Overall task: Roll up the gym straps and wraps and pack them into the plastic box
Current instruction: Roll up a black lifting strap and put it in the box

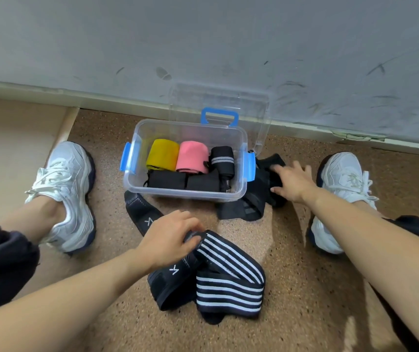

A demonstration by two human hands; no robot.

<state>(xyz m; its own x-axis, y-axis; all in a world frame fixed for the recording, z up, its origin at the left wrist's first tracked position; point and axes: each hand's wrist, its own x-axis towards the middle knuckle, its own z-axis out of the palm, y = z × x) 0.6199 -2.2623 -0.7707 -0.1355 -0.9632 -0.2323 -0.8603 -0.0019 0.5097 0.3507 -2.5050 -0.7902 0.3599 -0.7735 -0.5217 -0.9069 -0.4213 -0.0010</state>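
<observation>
Speckled brown floor (pixel 305 288) is running up to a scuffed grey wall (pixel 203 34), and a clear plastic box (pixel 185 195) with blue latches is sitting near that wall, its lid (pixel 218 97) standing open behind it. Inside, a yellow roll (pixel 162 154), a pink roll (pixel 193 156) and a black grey-striped roll (pixel 222 158) are lying side by side along the back, while two plain black rolls (pixel 167 179) are lying end to end along the front wall.

A black wrap with white stripes (pixel 228 283) is sprawling loosely folded on the floor in front of the box, between the person's white sneakers (pixel 68 194). The left hand (pixel 170 237) is gripping the upper end of this wrap, fingers curling around a small started coil. A black strap with a white logo (pixel 139 209) is lying just beyond that hand, reaching toward the box's front left corner.

A heap of black straps (pixel 249 207) is lying against the box's right side. The right hand (pixel 294 180) is resting on this heap with fingers spread and fairly straight, touching the fabric without clasping it.
</observation>
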